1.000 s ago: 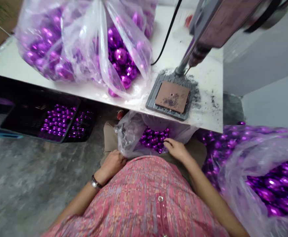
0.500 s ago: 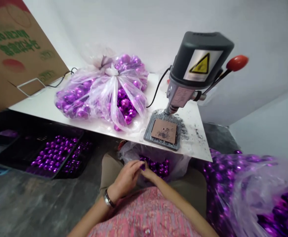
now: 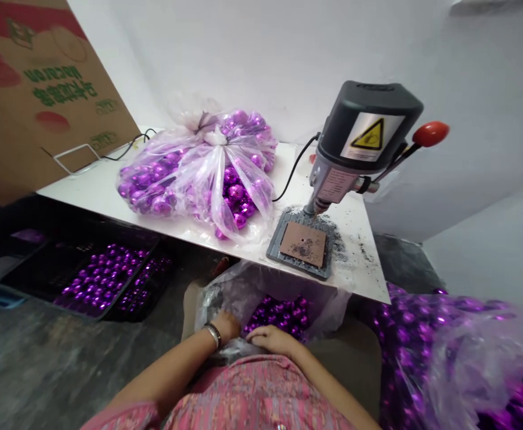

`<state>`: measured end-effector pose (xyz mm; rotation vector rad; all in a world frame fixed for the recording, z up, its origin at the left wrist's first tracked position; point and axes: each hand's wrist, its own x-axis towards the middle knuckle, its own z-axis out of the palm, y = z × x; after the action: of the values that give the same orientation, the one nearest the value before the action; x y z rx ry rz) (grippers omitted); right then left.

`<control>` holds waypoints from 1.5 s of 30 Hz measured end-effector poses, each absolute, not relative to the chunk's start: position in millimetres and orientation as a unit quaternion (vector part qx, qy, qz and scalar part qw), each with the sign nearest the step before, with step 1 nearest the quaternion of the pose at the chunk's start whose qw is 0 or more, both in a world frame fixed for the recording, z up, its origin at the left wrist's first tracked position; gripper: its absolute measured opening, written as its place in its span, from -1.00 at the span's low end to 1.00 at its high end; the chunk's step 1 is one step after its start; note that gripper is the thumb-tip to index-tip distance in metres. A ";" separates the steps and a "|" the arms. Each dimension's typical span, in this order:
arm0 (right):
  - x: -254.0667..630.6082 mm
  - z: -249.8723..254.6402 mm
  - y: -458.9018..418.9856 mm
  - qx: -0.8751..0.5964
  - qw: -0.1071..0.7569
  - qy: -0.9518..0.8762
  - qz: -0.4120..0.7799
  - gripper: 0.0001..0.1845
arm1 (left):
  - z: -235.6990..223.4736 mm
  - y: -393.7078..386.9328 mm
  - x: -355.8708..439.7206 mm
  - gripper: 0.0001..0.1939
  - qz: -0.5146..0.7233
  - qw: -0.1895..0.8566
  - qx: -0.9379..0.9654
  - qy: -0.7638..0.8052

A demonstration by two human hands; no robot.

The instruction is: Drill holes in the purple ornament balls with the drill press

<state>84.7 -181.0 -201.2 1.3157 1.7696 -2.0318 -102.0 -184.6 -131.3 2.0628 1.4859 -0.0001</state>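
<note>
Baubles (image 3: 279,315), glossy purple, bagged

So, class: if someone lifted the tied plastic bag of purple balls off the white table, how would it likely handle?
The tied bag would probably sag and shift, since its thin film drapes loosely over round, shiny balls. It looks light for its bulk. If opened on the white table, the balls would likely roll.
</note>
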 end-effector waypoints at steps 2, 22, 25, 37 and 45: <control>103.1 -212.3 -180.6 0.511 0.050 0.569 -0.642 -0.40 | -112.4 -182.8 -110.9 -0.90 -0.034 0.268 0.770 0.578; 145.0 -252.1 -182.6 0.629 0.013 0.472 -0.617 -0.41 | 60.0 56.0 -124.5 -0.37 0.038 0.056 0.606 0.793; 141.3 -247.2 -182.3 0.631 0.016 0.473 -0.616 -0.41 | 65.4 43.6 -134.3 -0.32 0.120 0.073 0.627 0.766; 133.8 -88.9 -156.5 0.513 -0.211 0.597 -0.580 -0.39 | -5.2 -103.7 -101.6 -0.14 0.436 0.693 0.409 0.402; 129.6 -13.9 -141.4 0.536 -0.358 0.626 -0.438 -0.13 | -38.3 -131.3 -41.8 -0.49 0.443 0.804 0.248 0.310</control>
<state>129.6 -141.4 -13.9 2.2244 2.5982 -1.8175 -41.8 -131.3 -38.3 0.5322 0.6631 0.9498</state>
